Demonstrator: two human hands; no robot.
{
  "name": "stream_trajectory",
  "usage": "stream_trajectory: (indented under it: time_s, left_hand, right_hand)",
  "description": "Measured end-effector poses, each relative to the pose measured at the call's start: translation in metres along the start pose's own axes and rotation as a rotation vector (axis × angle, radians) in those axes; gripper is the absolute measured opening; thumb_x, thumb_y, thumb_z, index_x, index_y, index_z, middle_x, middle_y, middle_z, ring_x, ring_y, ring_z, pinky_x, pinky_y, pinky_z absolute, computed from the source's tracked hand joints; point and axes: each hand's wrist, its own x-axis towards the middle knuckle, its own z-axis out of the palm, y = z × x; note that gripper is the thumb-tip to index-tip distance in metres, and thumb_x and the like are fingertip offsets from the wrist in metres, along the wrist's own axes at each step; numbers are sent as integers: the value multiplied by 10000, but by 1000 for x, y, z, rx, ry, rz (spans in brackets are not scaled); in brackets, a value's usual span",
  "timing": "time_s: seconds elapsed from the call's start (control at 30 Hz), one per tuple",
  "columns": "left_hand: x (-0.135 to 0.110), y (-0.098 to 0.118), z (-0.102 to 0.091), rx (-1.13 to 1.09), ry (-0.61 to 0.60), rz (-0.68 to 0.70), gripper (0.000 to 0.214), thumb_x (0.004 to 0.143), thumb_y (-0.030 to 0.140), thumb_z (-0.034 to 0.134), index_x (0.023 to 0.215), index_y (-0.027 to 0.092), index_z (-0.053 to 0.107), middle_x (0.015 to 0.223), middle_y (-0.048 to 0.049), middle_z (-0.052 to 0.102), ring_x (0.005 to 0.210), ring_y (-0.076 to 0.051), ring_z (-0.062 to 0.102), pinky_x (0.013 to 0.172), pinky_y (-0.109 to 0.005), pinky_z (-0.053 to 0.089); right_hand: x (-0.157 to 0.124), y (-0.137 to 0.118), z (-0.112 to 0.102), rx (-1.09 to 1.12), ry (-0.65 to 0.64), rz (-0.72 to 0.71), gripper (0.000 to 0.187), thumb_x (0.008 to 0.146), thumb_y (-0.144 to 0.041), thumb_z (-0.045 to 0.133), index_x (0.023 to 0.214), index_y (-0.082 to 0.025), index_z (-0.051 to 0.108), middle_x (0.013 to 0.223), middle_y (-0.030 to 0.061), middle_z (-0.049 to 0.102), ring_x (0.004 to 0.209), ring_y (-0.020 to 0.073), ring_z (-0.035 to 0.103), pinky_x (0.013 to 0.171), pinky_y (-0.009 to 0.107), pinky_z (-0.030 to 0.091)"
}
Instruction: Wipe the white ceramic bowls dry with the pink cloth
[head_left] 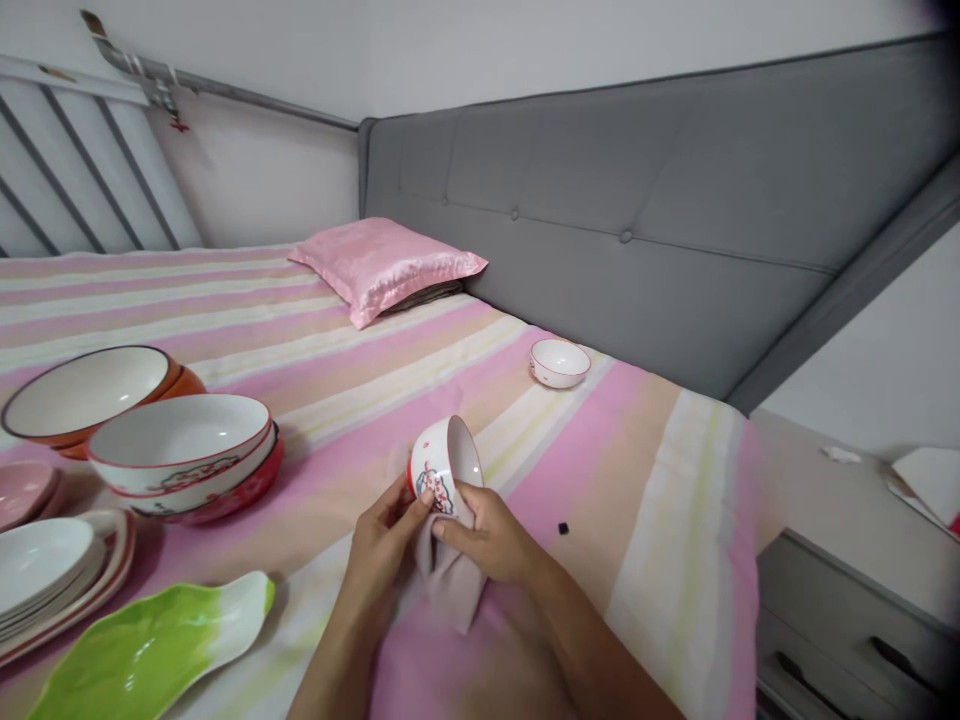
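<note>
A small white bowl [439, 452] with a red rim and a blossom pattern is tilted on its side above the bed, its opening facing right. My left hand [385, 525] is closed around the bowl's base side, thumb against the painted wall. A pale greyish-pink cloth [456, 590] hangs below the bowl. With my right hand [491, 535] I pinch the cloth against the bowl's rim; some fingertips are hidden behind the wall. A similar small bowl [560, 362] sits upright on the bed, farther off to the right.
Left on the striped bedspread [570, 450] stand stacked white bowls [180, 440], an orange bowl [90, 390], stacked plates [41, 565] and a green leaf-shaped dish [150, 640]. A pink pillow [386, 265] lies by the grey headboard [600, 190]. A nightstand [855, 590] adjoins the bed's right edge.
</note>
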Motion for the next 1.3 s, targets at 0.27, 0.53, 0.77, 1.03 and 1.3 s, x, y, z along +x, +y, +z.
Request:
stream_trajectory:
  time_s: [0.27, 0.53, 0.77, 1.03, 1.3]
  left_hand:
    - [6, -2, 1, -40, 141, -5, 674, 587, 438, 817, 1153, 123, 631, 1061, -138, 714, 949, -240, 669, 796, -296, 506]
    - [2, 0, 7, 3, 126, -18, 600, 618, 449, 793, 1111, 137, 653, 1179, -139, 672, 1110, -270, 602, 865, -297, 479]
    - [-3, 6, 6, -34, 67, -10, 625, 633, 402, 791, 1186, 164, 623, 1098, -104, 703, 1026, -256, 632, 806, -278, 483]
    - [-5, 8, 7, 15, 40, 19, 607, 623, 386, 803, 1161, 150, 653, 1085, -115, 703, 980, -253, 634, 799, -282, 481]
    - [1, 1, 4, -26, 128, 6, 652, 620, 419, 801, 1181, 138, 621, 1166, -149, 673, 1044, -262, 634, 873, -332, 481]
  right_hand:
    - [2, 14, -10, -745, -4, -78, 493, 808, -141, 548, 1296, -203, 521, 1243, 79, 608, 1164, 227, 517, 1037, 350, 346]
    - [2, 19, -12, -805, 23, -62, 403, 833, -116, 508, 1225, -185, 574, 1318, 91, 565, 1253, 213, 449, 1072, 350, 304]
    - [2, 12, -5, -271, 164, 83, 204, 840, -296, 563, 920, -152, 683, 818, 24, 691, 764, 190, 626, 685, 271, 472]
    - [0, 1, -2, -51, -11, 4, 393, 828, -204, 541, 1219, -196, 583, 1060, 26, 687, 950, 193, 635, 859, 309, 488]
    - [-3, 14, -12, -803, -23, -15, 490, 820, -124, 493, 1295, -245, 514, 1389, 65, 517, 1332, 235, 389, 1138, 564, -36]
